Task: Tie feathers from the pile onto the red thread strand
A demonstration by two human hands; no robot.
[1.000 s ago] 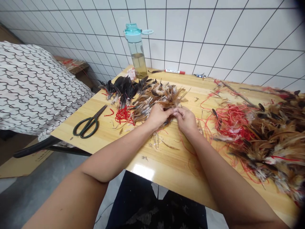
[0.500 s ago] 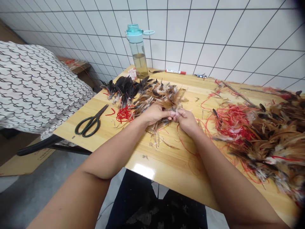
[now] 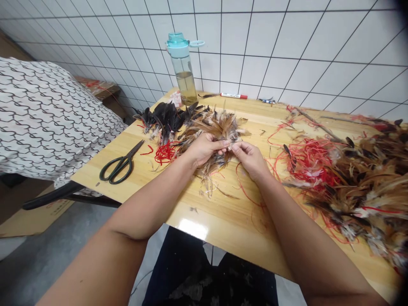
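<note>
My left hand (image 3: 206,148) is closed around the base of a bunch of brown feathers (image 3: 219,127), thumb pressed on its pale quill ends. Close beside it, my right hand (image 3: 250,157) pinches at those same quill ends between thumb and forefinger; what exactly its fingertips hold is too small to make out. More brown feathers lie under and behind both hands. Left of them sit black feathers (image 3: 168,119) and a small heap of red string (image 3: 165,153). Thin red thread (image 3: 244,187) curls on the table below my right hand.
Dark-handled scissors (image 3: 121,163) lie near the table's left edge. A water bottle (image 3: 183,72) stands at the back, with a red-and-white marker (image 3: 234,96) to its right. On the right are tangled red strings (image 3: 309,163) and a large feather pile (image 3: 376,178). Patterned fabric (image 3: 54,123) is at left.
My hands have drawn slightly apart at the quill ends, and the left hand has turned a little, its fingers more curled. The feathers between them have shifted slightly.
</note>
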